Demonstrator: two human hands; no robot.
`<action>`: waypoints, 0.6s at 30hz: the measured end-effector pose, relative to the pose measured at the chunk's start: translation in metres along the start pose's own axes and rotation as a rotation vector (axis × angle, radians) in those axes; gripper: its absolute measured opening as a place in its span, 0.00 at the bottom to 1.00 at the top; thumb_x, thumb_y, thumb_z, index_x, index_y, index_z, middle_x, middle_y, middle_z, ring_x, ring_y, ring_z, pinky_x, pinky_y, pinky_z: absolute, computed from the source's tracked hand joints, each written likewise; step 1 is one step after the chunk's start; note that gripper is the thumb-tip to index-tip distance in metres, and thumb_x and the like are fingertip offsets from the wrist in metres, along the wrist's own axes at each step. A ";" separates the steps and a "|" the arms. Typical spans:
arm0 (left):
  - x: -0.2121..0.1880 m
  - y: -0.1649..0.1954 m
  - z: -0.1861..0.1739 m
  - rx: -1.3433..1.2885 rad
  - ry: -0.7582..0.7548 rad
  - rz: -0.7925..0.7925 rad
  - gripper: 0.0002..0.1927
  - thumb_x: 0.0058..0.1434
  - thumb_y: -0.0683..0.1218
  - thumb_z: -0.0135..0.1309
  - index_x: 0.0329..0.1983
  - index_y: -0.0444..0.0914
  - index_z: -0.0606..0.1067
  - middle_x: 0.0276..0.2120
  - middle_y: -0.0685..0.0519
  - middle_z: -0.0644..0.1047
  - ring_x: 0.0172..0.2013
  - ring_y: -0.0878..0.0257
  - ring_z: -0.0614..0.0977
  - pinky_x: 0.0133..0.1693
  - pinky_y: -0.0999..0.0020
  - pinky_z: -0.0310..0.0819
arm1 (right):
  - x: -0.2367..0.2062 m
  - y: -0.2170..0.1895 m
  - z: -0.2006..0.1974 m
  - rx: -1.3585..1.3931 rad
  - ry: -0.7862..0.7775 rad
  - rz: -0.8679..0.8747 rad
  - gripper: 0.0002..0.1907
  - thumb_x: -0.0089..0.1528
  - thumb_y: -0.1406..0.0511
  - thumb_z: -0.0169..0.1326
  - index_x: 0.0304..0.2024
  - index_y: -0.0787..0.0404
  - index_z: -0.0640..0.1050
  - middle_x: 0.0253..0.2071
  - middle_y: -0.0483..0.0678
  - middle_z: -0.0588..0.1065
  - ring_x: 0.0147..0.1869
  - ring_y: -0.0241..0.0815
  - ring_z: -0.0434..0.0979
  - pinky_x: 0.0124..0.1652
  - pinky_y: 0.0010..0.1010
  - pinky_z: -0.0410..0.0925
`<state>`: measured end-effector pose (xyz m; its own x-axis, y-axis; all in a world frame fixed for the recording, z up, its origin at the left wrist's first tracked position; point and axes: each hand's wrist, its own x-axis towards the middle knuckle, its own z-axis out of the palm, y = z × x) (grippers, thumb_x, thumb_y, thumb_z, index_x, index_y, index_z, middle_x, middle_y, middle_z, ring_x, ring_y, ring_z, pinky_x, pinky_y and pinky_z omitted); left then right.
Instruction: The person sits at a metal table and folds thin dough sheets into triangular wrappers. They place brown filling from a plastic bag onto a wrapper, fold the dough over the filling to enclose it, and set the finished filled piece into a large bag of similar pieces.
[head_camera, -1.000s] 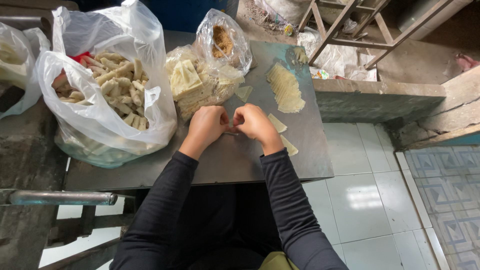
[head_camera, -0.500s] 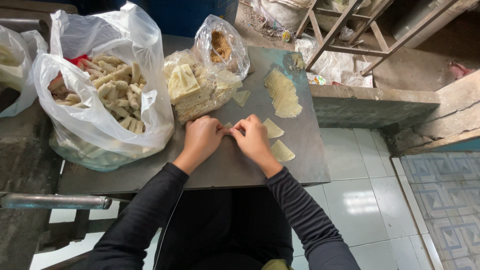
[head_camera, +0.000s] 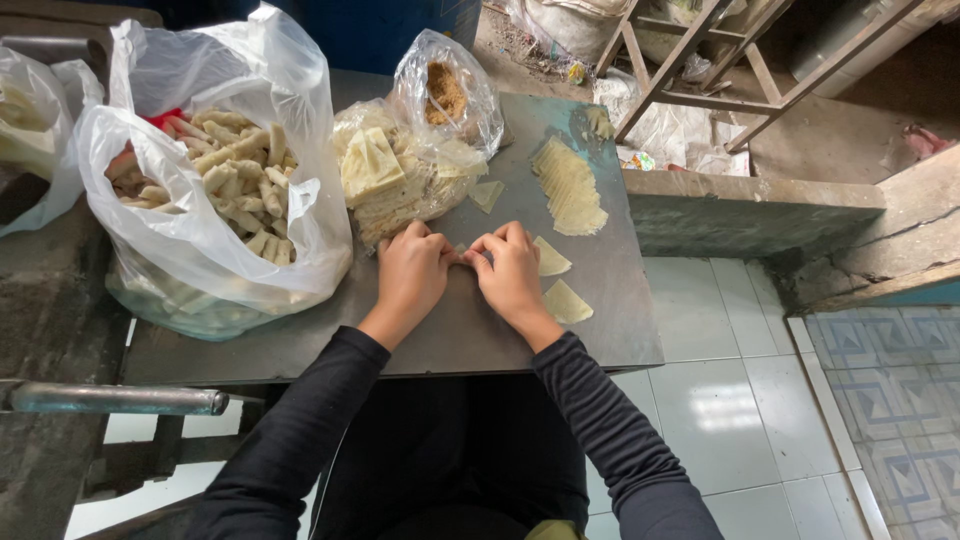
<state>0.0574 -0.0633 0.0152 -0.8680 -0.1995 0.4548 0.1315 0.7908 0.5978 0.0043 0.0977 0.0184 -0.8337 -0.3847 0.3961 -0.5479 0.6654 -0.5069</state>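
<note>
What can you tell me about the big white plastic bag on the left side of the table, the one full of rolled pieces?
The big white plastic bag is thin, translucent and crinkled, with its mouth spread wide open and its handles sticking up at the back. It sits upright on the grey table, at the far left side. Inside lies a heap of pale, finger-shaped rolls, with something red showing at the back. A smaller clear bag of flat wrappers presses against its right side. Neither hand touches it; the left hand is nearest.

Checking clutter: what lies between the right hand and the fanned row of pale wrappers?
Head view: one pale triangular wrapper beside the right hand; beyond it, bare grey tabletop up to the fanned row.
</note>
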 end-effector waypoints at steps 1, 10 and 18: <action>0.001 0.002 0.002 -0.025 0.010 -0.037 0.04 0.52 0.47 0.65 0.28 0.43 0.82 0.33 0.51 0.76 0.39 0.52 0.79 0.42 0.53 0.65 | 0.001 -0.001 0.002 0.004 0.025 0.062 0.05 0.55 0.62 0.67 0.30 0.53 0.83 0.39 0.46 0.69 0.48 0.48 0.71 0.49 0.43 0.61; -0.003 -0.002 0.006 0.031 -0.002 0.050 0.05 0.50 0.47 0.64 0.29 0.44 0.81 0.33 0.52 0.75 0.40 0.51 0.78 0.43 0.51 0.65 | 0.003 0.003 -0.012 0.027 -0.072 -0.069 0.07 0.52 0.62 0.67 0.32 0.50 0.83 0.42 0.46 0.67 0.53 0.48 0.67 0.53 0.43 0.59; -0.023 0.004 0.012 0.049 -0.062 -0.085 0.06 0.56 0.47 0.62 0.29 0.41 0.77 0.34 0.48 0.75 0.40 0.48 0.79 0.38 0.48 0.67 | -0.012 0.006 -0.004 0.003 -0.085 0.079 0.04 0.56 0.60 0.66 0.32 0.50 0.83 0.41 0.46 0.68 0.53 0.49 0.68 0.53 0.44 0.59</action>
<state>0.0722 -0.0484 -0.0010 -0.9032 -0.2318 0.3612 0.0343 0.8000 0.5990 0.0115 0.1088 0.0131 -0.8769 -0.3843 0.2889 -0.4807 0.6938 -0.5362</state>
